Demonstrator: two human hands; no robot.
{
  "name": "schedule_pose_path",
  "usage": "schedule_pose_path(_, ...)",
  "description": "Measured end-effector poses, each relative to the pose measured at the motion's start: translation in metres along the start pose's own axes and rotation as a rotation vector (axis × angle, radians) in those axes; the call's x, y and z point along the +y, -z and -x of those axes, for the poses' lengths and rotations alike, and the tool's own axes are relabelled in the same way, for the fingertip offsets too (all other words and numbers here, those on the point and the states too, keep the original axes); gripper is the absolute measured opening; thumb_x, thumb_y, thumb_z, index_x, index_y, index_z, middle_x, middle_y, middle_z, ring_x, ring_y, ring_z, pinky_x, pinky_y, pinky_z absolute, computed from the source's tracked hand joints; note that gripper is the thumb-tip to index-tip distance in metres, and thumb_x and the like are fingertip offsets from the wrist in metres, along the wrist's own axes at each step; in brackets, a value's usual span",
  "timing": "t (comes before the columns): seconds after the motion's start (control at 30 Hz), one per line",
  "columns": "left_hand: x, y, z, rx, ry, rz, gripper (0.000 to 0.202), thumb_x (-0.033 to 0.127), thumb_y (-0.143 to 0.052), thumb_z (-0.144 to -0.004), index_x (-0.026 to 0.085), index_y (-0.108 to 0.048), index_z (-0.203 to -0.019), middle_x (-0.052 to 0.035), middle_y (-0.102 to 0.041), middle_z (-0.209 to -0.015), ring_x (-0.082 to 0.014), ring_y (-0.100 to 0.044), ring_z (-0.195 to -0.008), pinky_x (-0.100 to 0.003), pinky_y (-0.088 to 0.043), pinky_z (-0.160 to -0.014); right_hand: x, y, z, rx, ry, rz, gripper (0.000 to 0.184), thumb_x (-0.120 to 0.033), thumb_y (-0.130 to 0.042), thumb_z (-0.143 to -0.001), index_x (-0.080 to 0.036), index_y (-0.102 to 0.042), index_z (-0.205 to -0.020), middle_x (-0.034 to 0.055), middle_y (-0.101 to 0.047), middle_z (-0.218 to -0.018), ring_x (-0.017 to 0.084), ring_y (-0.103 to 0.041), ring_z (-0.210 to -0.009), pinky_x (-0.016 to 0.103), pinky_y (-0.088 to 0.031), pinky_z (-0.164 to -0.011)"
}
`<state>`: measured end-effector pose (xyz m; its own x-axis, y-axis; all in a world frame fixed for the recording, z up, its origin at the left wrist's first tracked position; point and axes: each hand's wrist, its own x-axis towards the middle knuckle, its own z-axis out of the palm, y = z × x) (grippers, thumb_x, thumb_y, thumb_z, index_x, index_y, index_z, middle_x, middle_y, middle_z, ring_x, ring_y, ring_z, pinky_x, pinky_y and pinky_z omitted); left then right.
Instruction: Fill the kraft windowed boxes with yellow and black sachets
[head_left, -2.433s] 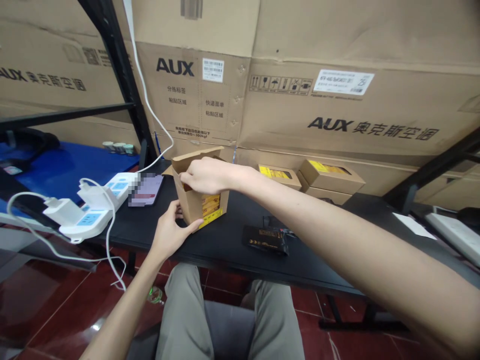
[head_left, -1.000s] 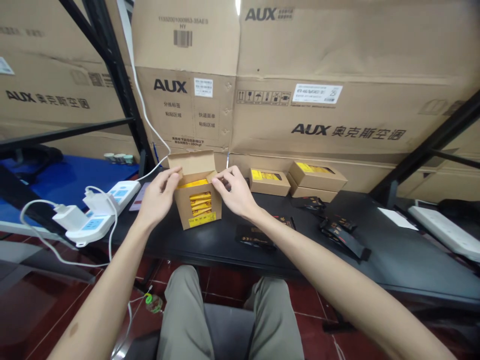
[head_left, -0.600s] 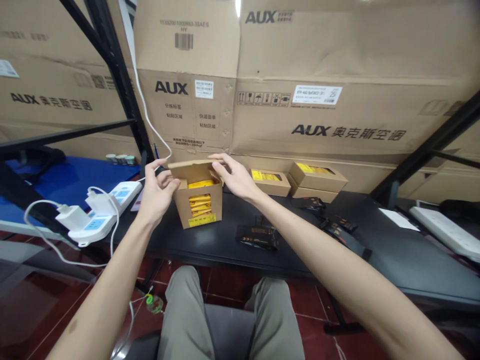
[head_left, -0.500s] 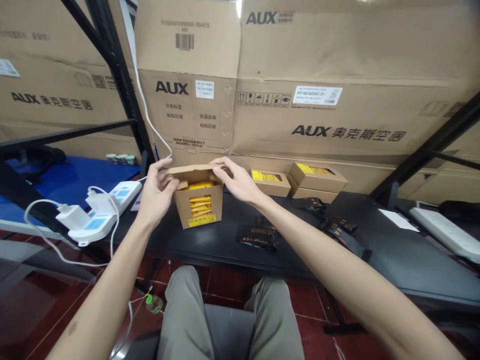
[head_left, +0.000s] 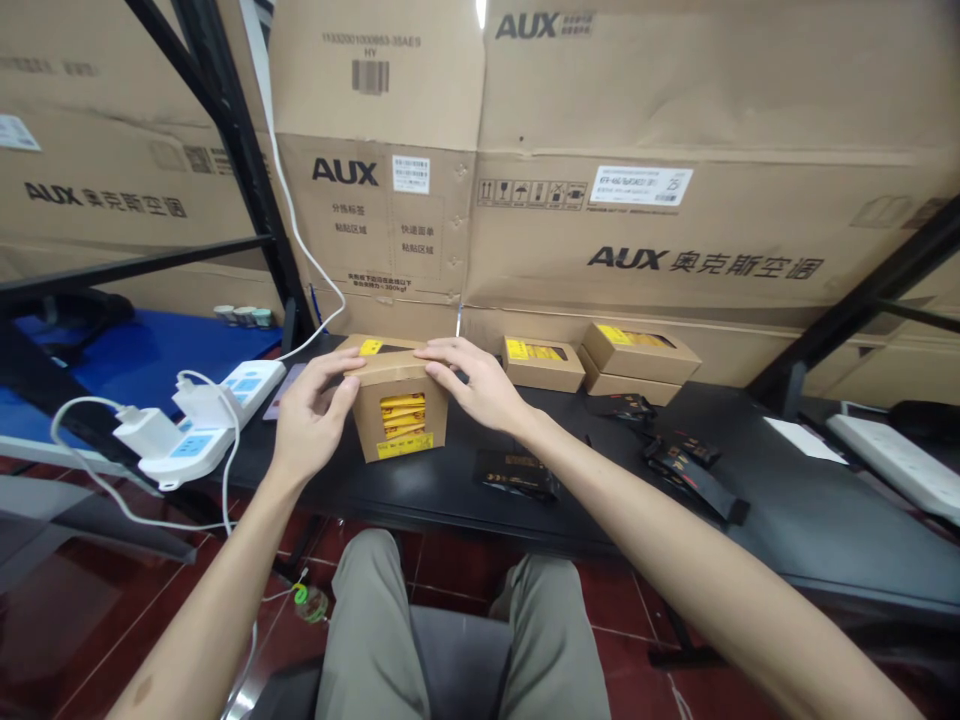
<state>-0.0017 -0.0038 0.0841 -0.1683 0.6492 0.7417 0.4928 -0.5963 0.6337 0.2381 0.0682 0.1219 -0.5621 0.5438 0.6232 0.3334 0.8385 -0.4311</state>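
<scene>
A small kraft cardboard box stands upright on the black table, directly in front of me. Its lid is folded down over the top. Yellow packets show through a window in its front, above a yellow label. My left hand grips the box's left top edge, and my right hand lies across the lid from the right. The fingers of both hands nearly meet on top, hiding much of the lid.
Two similar boxes stand behind to the right, and black sachets lie on the table. A white power strip with a charger sits to the left. Large AUX cartons form the back wall.
The box's lid has swung from raised to folded down over the top. Both hands have come down from its upper edge onto the closed top. The box has stayed in place.
</scene>
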Motion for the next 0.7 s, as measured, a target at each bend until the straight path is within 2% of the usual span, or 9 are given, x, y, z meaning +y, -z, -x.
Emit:
schedule_pose_path(0.2,0.000,-0.001,0.000,0.023,-0.003,0.001,0.024,0.039,-0.061,-0.100,0.022,-0.073,-0.112,-0.0093,-0.073,-0.130,-0.0237,-0.066,-0.129,-0.043,-0.049,-0.116,0.002,-0.001,0.001,0.001,-0.023,0.007,0.035,-0.042,-0.051,-0.106,-0.030,-0.073,-0.131,0.0064,-0.067,-0.137,0.020,-0.062,-0.131,0.046,-0.046,-0.118)
schedule_pose_path(0.37,-0.002,-0.002,0.002,0.023,-0.041,-0.043,0.023,0.037,-0.060,-0.100,0.022,-0.073,-0.111,-0.0088,-0.074,-0.130,-0.0244,-0.067,-0.128,-0.045,-0.048,-0.117,0.003,-0.001,0.002,0.004,-0.009,0.010,0.037,-0.041,-0.051,-0.106,-0.028,-0.074,-0.131,0.0077,-0.067,-0.137,0.021,-0.062,-0.131,0.046,-0.046,-0.118)
schedule_pose_path(0.53,-0.003,-0.001,0.015,0.004,-0.076,-0.152,0.024,0.036,-0.058,-0.101,0.024,-0.071,-0.117,-0.0106,-0.066,-0.146,-0.0257,-0.062,-0.137,-0.048,-0.051,-0.114,0.005,-0.001,0.006,-0.020,-0.008,0.008,0.034,-0.044,-0.057,-0.103,-0.031,-0.075,-0.128,0.0078,-0.059,-0.150,0.023,-0.059,-0.137,0.052,-0.045,-0.119)
schedule_pose_path(0.63,-0.004,-0.003,0.024,-0.015,-0.075,-0.246,0.034,0.037,-0.058,-0.100,0.024,-0.066,-0.130,-0.0128,-0.058,-0.156,-0.0288,-0.056,-0.145,-0.050,-0.052,-0.113,0.010,0.000,0.009,-0.089,-0.013,-0.029,0.045,-0.047,-0.065,-0.097,-0.028,-0.069,-0.138,0.0113,-0.058,-0.151,0.027,-0.058,-0.136,0.054,-0.048,-0.115)
schedule_pose_path(0.7,-0.008,-0.007,0.031,-0.007,-0.025,-0.281,0.048,0.041,-0.059,-0.099,0.023,-0.057,-0.144,-0.0150,-0.054,-0.160,-0.0311,-0.053,-0.147,-0.050,-0.052,-0.113,0.014,0.000,0.011,-0.156,-0.067,-0.102,0.065,-0.044,-0.071,-0.093,-0.028,-0.054,-0.153,0.0129,-0.058,-0.151,0.025,-0.065,-0.123,0.050,-0.057,-0.105)
